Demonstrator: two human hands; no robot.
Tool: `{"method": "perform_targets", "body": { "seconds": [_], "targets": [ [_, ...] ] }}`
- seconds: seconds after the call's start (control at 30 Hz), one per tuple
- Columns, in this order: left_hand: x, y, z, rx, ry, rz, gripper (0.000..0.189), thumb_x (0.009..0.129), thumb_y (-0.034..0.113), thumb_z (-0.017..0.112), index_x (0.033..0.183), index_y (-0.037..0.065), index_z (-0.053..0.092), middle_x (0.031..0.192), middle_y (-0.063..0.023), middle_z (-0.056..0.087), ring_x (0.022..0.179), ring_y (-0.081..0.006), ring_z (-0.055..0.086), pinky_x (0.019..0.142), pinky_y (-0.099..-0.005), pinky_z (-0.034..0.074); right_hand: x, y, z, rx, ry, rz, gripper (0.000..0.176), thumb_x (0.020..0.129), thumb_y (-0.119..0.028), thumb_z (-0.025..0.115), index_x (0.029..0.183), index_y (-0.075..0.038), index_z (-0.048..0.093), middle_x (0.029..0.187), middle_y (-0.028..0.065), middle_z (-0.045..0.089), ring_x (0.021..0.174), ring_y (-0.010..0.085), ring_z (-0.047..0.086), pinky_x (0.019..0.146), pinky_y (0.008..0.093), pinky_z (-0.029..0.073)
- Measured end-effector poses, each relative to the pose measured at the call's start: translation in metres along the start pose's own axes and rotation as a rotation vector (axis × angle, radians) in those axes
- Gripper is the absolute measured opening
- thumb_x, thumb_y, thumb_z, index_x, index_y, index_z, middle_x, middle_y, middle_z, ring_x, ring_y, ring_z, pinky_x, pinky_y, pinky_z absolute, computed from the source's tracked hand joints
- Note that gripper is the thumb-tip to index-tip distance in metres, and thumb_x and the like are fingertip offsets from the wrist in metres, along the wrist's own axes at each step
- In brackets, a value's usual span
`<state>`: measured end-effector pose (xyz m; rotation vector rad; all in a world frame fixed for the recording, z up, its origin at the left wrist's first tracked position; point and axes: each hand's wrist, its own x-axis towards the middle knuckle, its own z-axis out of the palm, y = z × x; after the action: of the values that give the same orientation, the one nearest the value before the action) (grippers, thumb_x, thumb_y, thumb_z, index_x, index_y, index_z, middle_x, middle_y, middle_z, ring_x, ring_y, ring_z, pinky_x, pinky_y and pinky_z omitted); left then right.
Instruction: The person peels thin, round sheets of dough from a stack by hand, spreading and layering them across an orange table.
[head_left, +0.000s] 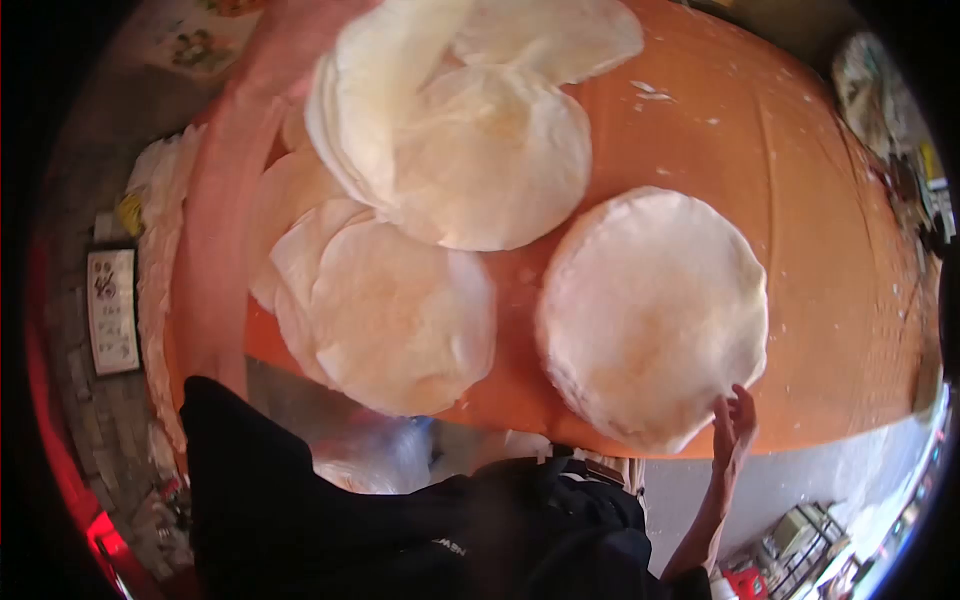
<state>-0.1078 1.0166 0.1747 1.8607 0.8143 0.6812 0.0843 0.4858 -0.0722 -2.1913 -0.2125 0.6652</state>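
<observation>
My right hand (735,425) is at the near right edge of a thick stack of round, pale flatbreads (655,310). Its thumb and fingers are apart, and the fingertips touch or nearly touch the rim. On the left, my left forearm (215,300) appears as a pinkish smear stretching forward from a black sleeve; the hand itself is too blurred to make out. Near that arm's far end, a loose pile of thin flatbreads (490,150) overlaps, with one blurred sheet (395,60) folded or raised. A smaller fanned pile (400,310) lies closer to me.
An orange cover (830,300) spreads over the table, dotted with white flakes (652,92). Clear plastic (375,460) shows below the near edge. At left, a framed sign (113,312) stands by the floor tiles. A metal rack (805,545) is at lower right.
</observation>
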Motion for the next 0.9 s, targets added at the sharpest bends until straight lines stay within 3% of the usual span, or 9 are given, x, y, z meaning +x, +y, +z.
{"method": "perform_targets", "body": {
  "seconds": [0.17,0.23,0.33,0.43,0.57,0.6,0.67,0.77,0.9],
  "targets": [
    [0.060,0.020,0.016,-0.195,-0.280,0.151,0.027,0.083,0.006,0.055,0.106,-0.008,0.060,0.093,-0.0139,0.066,0.077,-0.0191,0.066,0.073,-0.0290,0.055,0.018,-0.039,0.003,-0.011,0.041,-0.082,0.041,0.082,-0.018,0.068,0.118,-0.002,0.057,0.095,0.0114,0.060,0.083,0.0185,0.060,0.070,0.0314,0.050],
    [0.033,0.070,0.064,-0.241,-0.054,0.090,0.029,0.083,0.008,0.056,0.108,-0.008,0.058,0.096,-0.0171,0.066,0.080,-0.0221,0.067,0.076,-0.0307,0.056,0.027,-0.052,0.005,-0.016,0.064,-0.123,0.041,0.082,-0.017,0.068,0.117,-0.001,0.057,0.096,0.0118,0.060,0.083,0.0187,0.060,0.070,0.0316,0.050],
    [0.041,0.100,0.088,-0.515,-0.132,0.158,0.031,0.085,0.010,0.056,0.110,-0.008,0.057,0.097,-0.0199,0.066,0.083,-0.0251,0.067,0.079,-0.0330,0.056,0.037,-0.075,0.001,0.055,0.076,-0.152,0.040,0.081,-0.017,0.069,0.116,0.000,0.058,0.097,0.0121,0.060,0.083,0.0185,0.060,0.070,0.0318,0.051],
    [0.025,0.111,0.119,-0.596,0.024,0.141,0.029,0.087,0.014,0.057,0.108,-0.006,0.057,0.091,-0.0170,0.067,0.078,-0.0238,0.066,0.075,-0.0342,0.056,0.050,-0.082,-0.020,0.083,0.113,-0.211,0.040,0.081,-0.016,0.070,0.116,0.000,0.058,0.096,0.0119,0.061,0.082,0.0178,0.060,0.070,0.0314,0.051],
    [0.014,-0.015,0.115,-0.642,-0.141,0.048,0.037,0.091,0.017,0.055,0.124,0.001,0.053,0.121,-0.0110,0.059,0.112,-0.0228,0.056,0.099,-0.0358,0.042,0.068,-0.082,-0.054,0.149,0.245,-0.251,0.036,0.083,-0.017,0.070,0.113,-0.001,0.060,0.092,0.0065,0.061,0.079,0.0136,0.058,0.067,0.0273,0.048],
    [-0.013,-0.025,0.149,-0.787,0.006,-0.254,0.037,0.092,0.017,0.053,0.125,0.001,0.051,0.123,-0.0103,0.058,0.111,-0.0219,0.056,0.100,-0.0357,0.041,0.070,-0.087,-0.057,0.135,0.292,-0.265,0.035,0.083,-0.016,0.070,0.113,-0.001,0.060,0.092,0.0063,0.062,0.079,0.0132,0.058,0.068,0.0271,0.048],
    [-0.063,-0.085,0.200,-0.868,-0.035,-0.342,0.036,0.090,0.012,0.055,0.123,0.001,0.052,0.123,-0.0097,0.057,0.113,-0.0212,0.055,0.097,-0.0360,0.045,0.076,-0.099,-0.058,0.103,0.380,-0.298,0.034,0.082,-0.016,0.071,0.112,-0.002,0.061,0.092,0.0060,0.063,0.079,0.0124,0.058,0.068,0.0266,0.048],
    [-0.124,-0.142,0.251,-0.858,-0.012,-0.560,0.034,0.091,0.010,0.054,0.123,0.001,0.051,0.120,-0.0090,0.059,0.110,-0.0207,0.057,0.093,-0.0348,0.048,0.077,-0.127,-0.022,0.242,0.184,-0.373,0.032,0.082,-0.014,0.071,0.110,-0.002,0.062,0.093,0.0067,0.064,0.081,0.0116,0.060,0.070,0.0272,0.049],
    [-0.140,-0.144,0.260,-1.031,-0.020,-0.530,0.031,0.094,0.018,0.054,0.121,0.003,0.053,0.117,-0.0078,0.060,0.104,-0.0189,0.059,0.089,-0.0333,0.050,0.067,-0.173,0.060,0.082,-0.265,-0.523,0.035,0.076,-0.013,0.074,0.107,-0.002,0.063,0.093,0.0112,0.066,0.082,0.0186,0.063,0.072,0.0315,0.051]
  ]
}}
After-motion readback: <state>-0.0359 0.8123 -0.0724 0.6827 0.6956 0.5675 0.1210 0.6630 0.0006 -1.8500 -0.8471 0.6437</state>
